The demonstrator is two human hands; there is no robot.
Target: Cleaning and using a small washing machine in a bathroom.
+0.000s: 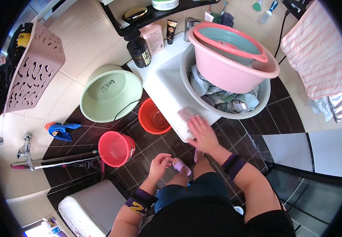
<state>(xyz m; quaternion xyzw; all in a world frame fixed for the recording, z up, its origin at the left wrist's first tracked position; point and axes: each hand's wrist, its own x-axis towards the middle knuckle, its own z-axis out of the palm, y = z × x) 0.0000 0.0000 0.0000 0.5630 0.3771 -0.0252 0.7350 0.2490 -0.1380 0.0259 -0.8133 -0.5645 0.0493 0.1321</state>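
Fingers [195, 123] of the bare right hand [203, 135] spread out, frame centre, up against a blurred greyish-pink item [186, 113] on the glossy white rectangular washstand [161, 85]; gripping or just pressing, I can't tell! Lower and left, the bare left hand [160, 164] hangs released, loosely curled. Upper right, a round pale-grey plastic basin [185, 75] holds crumpled greenish-grey cloth [222, 96].

A pinkish-red bucket [130, 147] stands near a green basin [109, 102].
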